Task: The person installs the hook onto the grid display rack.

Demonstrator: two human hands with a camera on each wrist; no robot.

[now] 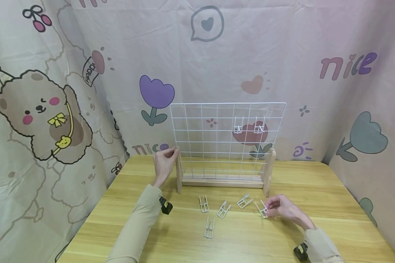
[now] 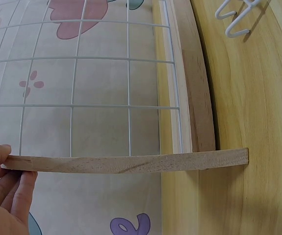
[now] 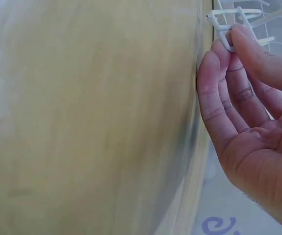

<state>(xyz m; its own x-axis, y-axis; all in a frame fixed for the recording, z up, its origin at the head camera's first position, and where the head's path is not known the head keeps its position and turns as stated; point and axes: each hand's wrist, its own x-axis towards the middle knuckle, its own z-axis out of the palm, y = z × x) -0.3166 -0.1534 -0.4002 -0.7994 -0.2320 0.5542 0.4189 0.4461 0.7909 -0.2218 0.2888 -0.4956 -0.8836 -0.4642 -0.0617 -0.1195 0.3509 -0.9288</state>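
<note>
A white wire grid panel (image 1: pixel 228 130) stands upright in a wooden stand. My left hand (image 1: pixel 164 164) pinches the top of the stand's left post (image 1: pixel 179 174); in the left wrist view, the thumb lies on one side of the post (image 2: pixel 121 164) and the fingers on the other. Between thumb and fingertips my right hand (image 1: pixel 284 209) holds a white wire hook (image 3: pixel 224 28), low over the table's right side. Two similar hooks hang on the grid's upper right, a left one (image 1: pixel 238 129) and a right one (image 1: pixel 259 129).
Several more white hooks lie on the wood-grain table (image 1: pixel 112 226) in front of the stand, among them one near its middle (image 1: pixel 224 210) and one closer to me (image 1: pixel 209 228). A printed curtain (image 1: pixel 217 65) encloses the table's back and sides.
</note>
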